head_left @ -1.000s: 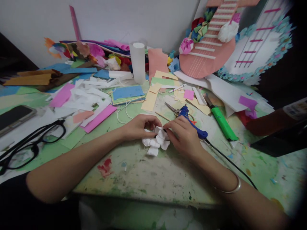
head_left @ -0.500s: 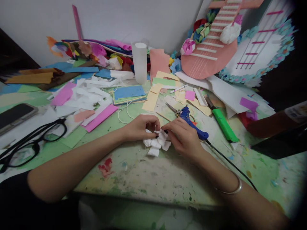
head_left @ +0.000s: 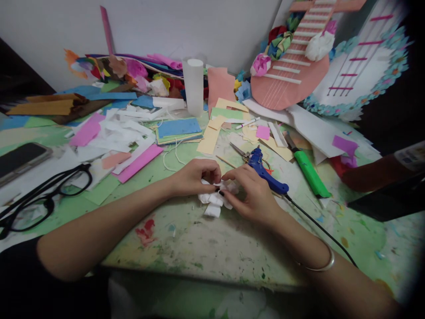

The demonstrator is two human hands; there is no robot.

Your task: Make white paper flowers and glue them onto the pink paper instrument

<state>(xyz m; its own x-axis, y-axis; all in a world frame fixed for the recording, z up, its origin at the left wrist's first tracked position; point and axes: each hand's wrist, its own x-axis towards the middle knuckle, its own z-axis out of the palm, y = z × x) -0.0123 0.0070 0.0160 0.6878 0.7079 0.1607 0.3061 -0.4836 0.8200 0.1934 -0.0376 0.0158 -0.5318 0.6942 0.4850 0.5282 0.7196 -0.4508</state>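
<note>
A white paper flower [head_left: 212, 206] with several petals lies low over the table between my hands. My left hand [head_left: 197, 177] is closed on its far left side, thumb and fingers pinching the paper near the centre. From the right, my right hand [head_left: 254, 192] has its thumb and forefinger on the flower's middle, partly hiding the right petals. Just beyond my right hand lies a blue glue gun [head_left: 267, 173], its black cord running toward me. Scissors [head_left: 239, 150] and a thin wooden stick [head_left: 226, 161] rest beside it.
Black glasses [head_left: 46, 204] and a phone [head_left: 23, 161] lie at left, near white paper scraps [head_left: 116, 130]. A paper stack [head_left: 179, 129] and a white roll [head_left: 193, 88] stand farther back. At right is a green-handled knife [head_left: 310, 173]. Paper guitars [head_left: 288, 84] lean behind.
My right thumb has moved down and left onto the flower's middle, and the right fingers have spread a little. The left hand keeps its pinch. The view has shifted slightly.
</note>
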